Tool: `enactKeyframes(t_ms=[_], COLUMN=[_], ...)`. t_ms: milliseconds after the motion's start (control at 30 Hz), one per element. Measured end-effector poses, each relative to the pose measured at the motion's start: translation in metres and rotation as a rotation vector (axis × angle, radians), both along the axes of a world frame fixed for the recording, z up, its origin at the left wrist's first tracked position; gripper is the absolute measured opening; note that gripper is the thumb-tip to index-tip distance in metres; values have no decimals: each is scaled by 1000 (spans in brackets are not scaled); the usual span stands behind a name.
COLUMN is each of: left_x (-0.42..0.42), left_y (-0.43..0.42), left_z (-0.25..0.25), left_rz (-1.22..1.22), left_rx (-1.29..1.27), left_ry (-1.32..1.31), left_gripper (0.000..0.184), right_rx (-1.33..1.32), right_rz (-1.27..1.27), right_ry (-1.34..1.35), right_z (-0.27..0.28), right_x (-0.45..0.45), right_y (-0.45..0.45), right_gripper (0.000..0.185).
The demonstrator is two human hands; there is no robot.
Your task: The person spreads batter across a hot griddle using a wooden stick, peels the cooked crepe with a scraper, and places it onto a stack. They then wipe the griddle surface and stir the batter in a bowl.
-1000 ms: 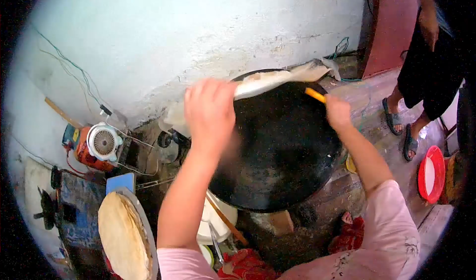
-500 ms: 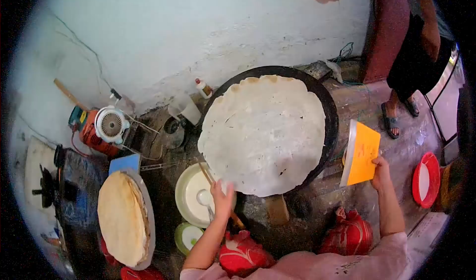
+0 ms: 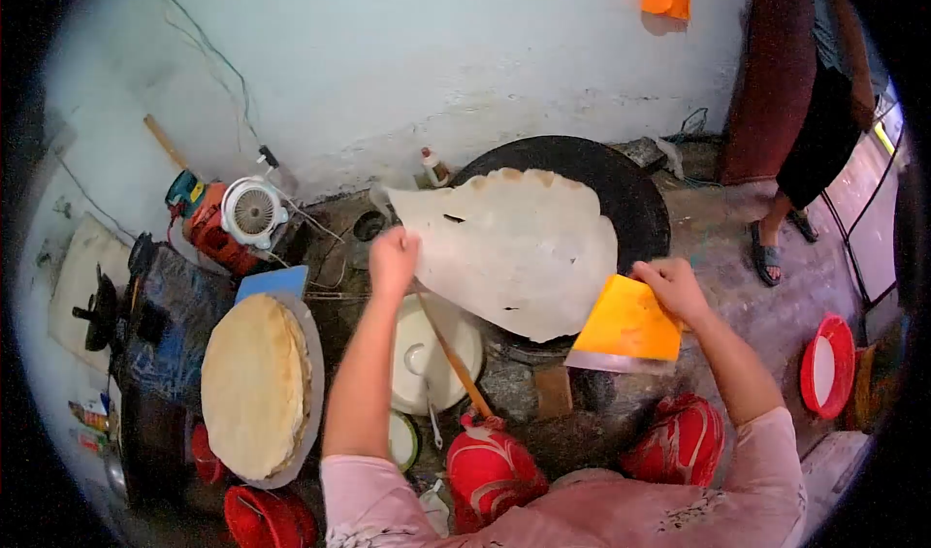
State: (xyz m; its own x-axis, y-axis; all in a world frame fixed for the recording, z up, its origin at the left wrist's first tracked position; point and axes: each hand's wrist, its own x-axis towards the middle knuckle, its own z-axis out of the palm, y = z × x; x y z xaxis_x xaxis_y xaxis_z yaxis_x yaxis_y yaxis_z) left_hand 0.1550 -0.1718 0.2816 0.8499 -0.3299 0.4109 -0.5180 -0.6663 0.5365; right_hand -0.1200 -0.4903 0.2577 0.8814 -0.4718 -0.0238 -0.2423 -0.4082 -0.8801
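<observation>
A large thin pancake (image 3: 524, 247) lies partly on a round black griddle (image 3: 635, 199), with its left side lifted and stretched out past the rim. My left hand (image 3: 393, 260) is closed on that left edge. In my right hand (image 3: 674, 291) is a wide yellow scraper (image 3: 630, 325), held by its upper end with the pale blade edge down, near the pancake's lower right. A few small dark holes or slits show in the pancake. Below my left hand is a bowl of pale batter (image 3: 456, 344) with a ladle (image 3: 419, 359) in it, and a wooden stick (image 3: 451, 359) lies across its rim.
At left, a stack of finished pancakes (image 3: 252, 388) rests on a round board. Behind it stand a white blower (image 3: 254, 212) and a small bottle (image 3: 433, 167). A red basin (image 3: 829, 366) is at right. Another person (image 3: 824, 112) stands at the upper right.
My left hand has taken hold of the pancake's left edge and pulled it left, baring the griddle's right side. My right hand has brought the scraper left and turned its blade downward.
</observation>
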Motion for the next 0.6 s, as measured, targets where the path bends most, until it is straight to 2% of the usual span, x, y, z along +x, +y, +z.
enactKeyframes(t_ms=[33, 67, 167, 200, 233, 267, 333, 400, 433, 467, 533, 567, 600], left_x=[-2, -13, -43, -54, -64, -74, -85, -88, -83, -77, -57, -44, -30], left_y=[11, 23, 62, 77, 92, 107, 137, 162, 175, 190, 217, 232, 242], left_z=[32, 69, 137, 153, 167, 178, 187, 180, 169, 159, 141, 131, 118], left_rz=[-102, -181, -298, -341, -326, -309, -271, -235, -211, -184, -178, -106, -34], left_rx=[-34, -17, -21, -36, 11, 59, 126, 97, 18, -64, -70, -44, -14], left_ry=[-62, -91, -261, -250, -299, -346, -420, -414, -342, -268, -266, -155, -41], left_gripper=[14, 15, 12, 9, 9, 9, 9, 9, 9, 9, 9, 10, 12], right_rx=[-100, -212, -358, -445, -498, -459, -491, -525, -473, -469, -454, -489, -488], right_rz=[65, 97, 114, 104, 70, 69, 35, 49, 193, 213, 469, 493, 513], right_ry=[-139, -217, -278, -398, -382, -229, -307, -605, -664, -661, -104, -181, -173], right_z=[11, 13, 43, 45, 54, 81, 110, 107, 100, 102, 112, 117, 111], right_x=[13, 32, 90, 114, 136, 147, 174, 217, 236, 244, 252, 246, 256], right_y=[6, 7, 22, 27, 36, 54, 82, 88, 84, 91, 112, 133, 136], right_gripper=[32, 41, 78, 87, 95, 103, 109, 102, 75, 75, 39, 11, 11])
